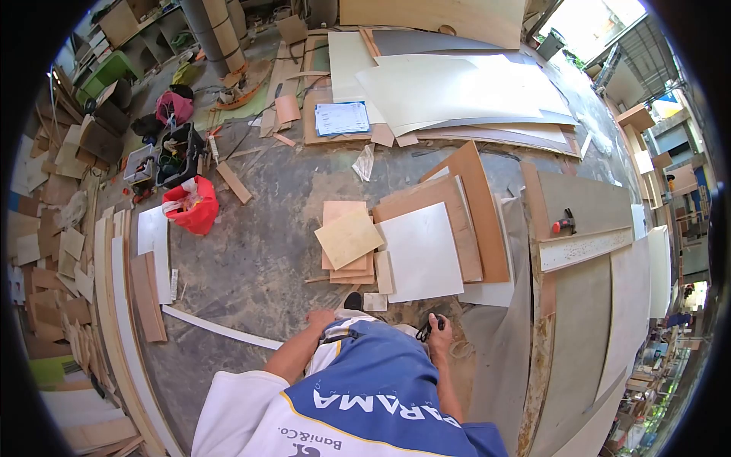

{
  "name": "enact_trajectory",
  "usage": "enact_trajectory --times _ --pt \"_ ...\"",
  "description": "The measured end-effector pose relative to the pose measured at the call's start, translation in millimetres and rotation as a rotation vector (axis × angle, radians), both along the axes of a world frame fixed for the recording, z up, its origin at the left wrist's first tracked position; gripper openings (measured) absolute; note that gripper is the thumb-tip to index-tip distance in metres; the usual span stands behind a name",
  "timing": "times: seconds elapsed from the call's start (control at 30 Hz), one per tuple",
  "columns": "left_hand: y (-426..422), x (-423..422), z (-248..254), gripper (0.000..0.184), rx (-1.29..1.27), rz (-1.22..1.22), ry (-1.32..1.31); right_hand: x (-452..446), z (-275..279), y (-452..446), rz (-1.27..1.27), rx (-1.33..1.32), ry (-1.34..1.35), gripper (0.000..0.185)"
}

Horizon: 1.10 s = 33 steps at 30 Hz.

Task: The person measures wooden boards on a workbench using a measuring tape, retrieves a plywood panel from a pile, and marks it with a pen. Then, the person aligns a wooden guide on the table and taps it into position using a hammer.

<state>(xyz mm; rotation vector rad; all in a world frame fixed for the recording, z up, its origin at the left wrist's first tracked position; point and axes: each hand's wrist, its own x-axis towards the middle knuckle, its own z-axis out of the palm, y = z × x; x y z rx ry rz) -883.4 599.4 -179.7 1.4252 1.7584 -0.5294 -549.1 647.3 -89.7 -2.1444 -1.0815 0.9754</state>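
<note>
My right hand (438,326) hangs beside my right hip, its fingers closed round a small dark object that is too small to name. On the other side my left hand (320,317) rests against my waist, its fingers bunched at the shirt's edge and too indistinct to read. In front of my feet lies a small stack of square wood pieces (349,238), the top one turned askew. A white board (421,251) leans with brown boards (481,206) just to the right of that stack.
A red bag (196,207) and a black crate (180,154) stand at the left. Large sheets (457,87) lie at the back with papers (342,119) beside them. At the right, a red tool (564,222) rests on a workbench (582,198). A white strip (221,326) crosses the floor.
</note>
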Motion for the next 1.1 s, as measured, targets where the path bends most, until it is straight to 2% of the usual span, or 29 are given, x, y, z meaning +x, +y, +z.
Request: enact_trajectory --times 0.17,0.23,0.33,0.37,0.43,0.5,0.63,0.73,0.8,0.87,0.93,0.97,1.03,1.1 --pt "-29 -25 -12 0.038 0.061 0.011 0.087 -1 -3 4 -0.012 -0.049 0.037 0.055" --pt "-38 -41 -13 0.029 0.000 0.139 0.022 1 -3 3 0.033 -0.020 -0.061 0.059" --pt "-29 -57 28 0.027 -0.030 0.092 -0.051 4 -7 2 0.026 0.047 -0.010 0.063" --pt "-33 -64 18 0.027 -0.031 0.089 -0.045 5 -7 3 0.022 0.046 -0.005 0.063" --pt "-37 -76 -11 0.027 0.186 0.323 -0.142 6 -2 5 -0.081 -0.057 0.276 0.062" --pt "-29 -81 -15 0.027 0.204 0.380 -0.130 -1 16 8 -0.118 -0.070 0.357 0.059" --pt "10 -71 7 0.029 0.267 0.509 -0.213 4 27 13 0.033 -0.081 0.393 0.056" --pt "46 -53 5 0.032 0.341 0.400 -0.349 0 43 20 0.149 -0.066 0.430 0.056" --pt "72 -27 40 0.033 0.373 0.435 -0.416 -3 53 23 0.212 -0.017 0.449 0.057" --pt "90 -3 43 0.035 0.360 0.524 -0.658 -8 70 28 0.315 -0.066 0.400 0.063" --pt "106 22 54 0.041 0.165 0.577 -0.955 -12 78 31 0.386 -0.034 0.315 0.066" --pt "113 35 69 0.041 0.162 0.566 -0.957 -15 83 32 0.466 -0.006 0.229 0.069" --pt "120 59 113 0.049 -0.052 0.490 -1.070 -25 99 34 0.474 0.004 0.224 0.072" --pt "119 77 155 0.052 -0.157 0.495 -1.135 -33 109 35 0.531 0.137 0.213 0.072"
